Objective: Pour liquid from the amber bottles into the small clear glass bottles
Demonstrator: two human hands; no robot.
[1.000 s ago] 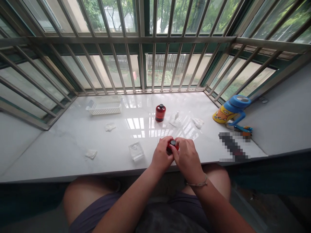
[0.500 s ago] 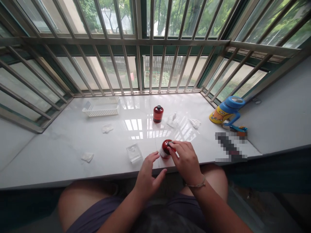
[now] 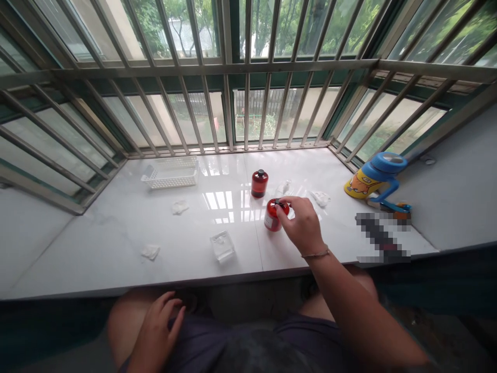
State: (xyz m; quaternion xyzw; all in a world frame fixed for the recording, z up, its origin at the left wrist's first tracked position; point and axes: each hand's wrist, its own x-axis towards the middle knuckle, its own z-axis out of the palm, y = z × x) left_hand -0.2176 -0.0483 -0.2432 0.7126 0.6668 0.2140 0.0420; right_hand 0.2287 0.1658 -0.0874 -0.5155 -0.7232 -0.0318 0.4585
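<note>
My right hand (image 3: 301,220) pinches the black cap of a red bottle (image 3: 273,220), which has a pale label on its left side. Just behind it stands a second red bottle (image 3: 259,184) with a dark cap, untouched. My left hand (image 3: 160,324) rests by my left thigh, below the counter's edge, fingers apart and holding nothing. Nearer the front edge sits a small clear square box (image 3: 222,246) with something whitish in it. Behind the held bottle, a clear item (image 3: 284,187) lies partly hidden.
A white perforated basket (image 3: 171,182) lies at the back left. Crumpled tissues (image 3: 179,207) are scattered on the white counter (image 3: 97,228). At the right stand a blue and yellow flask (image 3: 375,176) and a blurred-out dark object (image 3: 382,235). Metal bars (image 3: 267,111) line the window.
My right hand has moved the red bottle forward, closer to the other one. My left hand has drawn back from beside the bottle to my thigh. The view has shifted slightly.
</note>
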